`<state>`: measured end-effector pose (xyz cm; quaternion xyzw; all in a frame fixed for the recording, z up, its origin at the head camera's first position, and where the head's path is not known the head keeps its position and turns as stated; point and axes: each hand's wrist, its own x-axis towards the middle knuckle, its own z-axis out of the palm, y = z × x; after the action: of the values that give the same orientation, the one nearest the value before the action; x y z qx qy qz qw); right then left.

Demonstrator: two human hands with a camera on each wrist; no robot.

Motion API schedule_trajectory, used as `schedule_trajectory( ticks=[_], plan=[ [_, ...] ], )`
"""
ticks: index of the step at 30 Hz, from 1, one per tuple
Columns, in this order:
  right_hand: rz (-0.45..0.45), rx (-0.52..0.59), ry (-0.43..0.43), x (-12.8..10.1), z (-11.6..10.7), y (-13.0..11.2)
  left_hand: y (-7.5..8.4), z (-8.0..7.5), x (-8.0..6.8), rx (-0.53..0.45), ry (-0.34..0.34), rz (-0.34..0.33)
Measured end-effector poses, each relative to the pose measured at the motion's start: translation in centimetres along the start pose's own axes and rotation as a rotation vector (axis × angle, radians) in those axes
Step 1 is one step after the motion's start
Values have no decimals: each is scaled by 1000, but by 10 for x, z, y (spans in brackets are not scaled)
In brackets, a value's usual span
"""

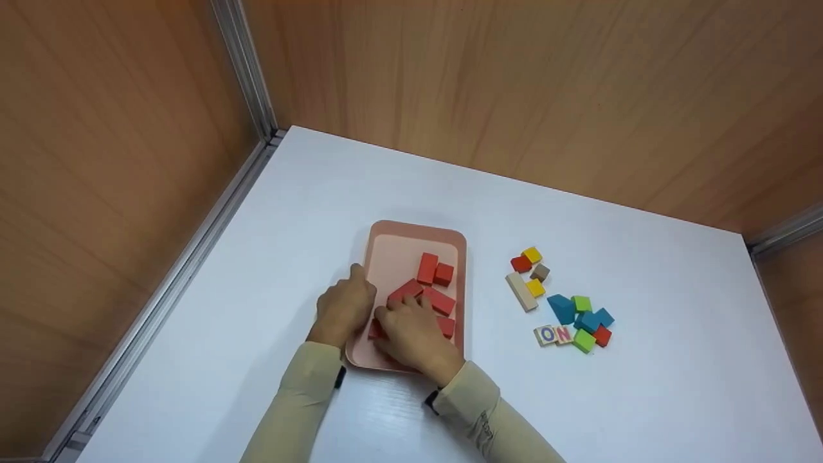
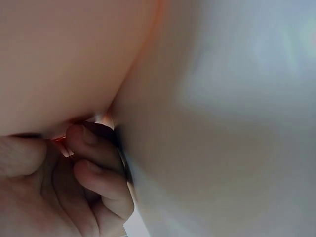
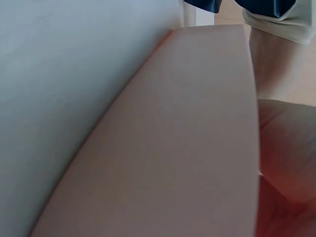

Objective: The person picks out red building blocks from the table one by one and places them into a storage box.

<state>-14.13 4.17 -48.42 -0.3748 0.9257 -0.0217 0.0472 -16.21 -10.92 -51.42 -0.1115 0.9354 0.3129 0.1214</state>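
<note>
A pink tray (image 1: pixel 395 254) lies on the white table (image 1: pixel 308 206) and holds several red blocks (image 1: pixel 427 268), two at its middle and more toward me. My left hand (image 1: pixel 344 307) grips the tray's left rim; in the left wrist view its curled fingers (image 2: pixel 94 148) sit against the tray's edge (image 2: pixel 64 59). My right hand (image 1: pixel 408 331) lies over the near red blocks with its fingers bent round one of them (image 1: pixel 376 329). The right wrist view shows mostly the tray's pink surface (image 3: pixel 173 148) close up.
A loose cluster of small blocks lies right of the tray: yellow (image 1: pixel 532 254), red (image 1: pixel 521 263), a cream bar (image 1: pixel 521 291), blue (image 1: pixel 562 308), green (image 1: pixel 581 303) and letter tiles (image 1: pixel 554 334). Wooden walls with metal rails (image 1: pixel 193 238) border the table at the left and back.
</note>
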Motion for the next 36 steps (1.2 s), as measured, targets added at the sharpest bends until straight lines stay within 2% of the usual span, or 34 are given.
schedule_trajectory(
  ticks=[6,12,15,23,29,36],
  plan=[
    [18,58,5,-3,-3,3,0,-2,0,1,-11,-10],
    [35,137,137,-21,-18,20,1,-2,0,-6,-31,-11],
    [68,173,175,-30,-26,33,1,-3,2,-6,-35,-18],
    [198,302,154,-54,-32,73,-3,-2,1,-10,-36,-10],
    [267,294,202,-72,-31,105,-9,-3,1,33,8,22],
    [345,275,243,-96,-30,142,-12,-4,2,15,-14,10]
  ],
)
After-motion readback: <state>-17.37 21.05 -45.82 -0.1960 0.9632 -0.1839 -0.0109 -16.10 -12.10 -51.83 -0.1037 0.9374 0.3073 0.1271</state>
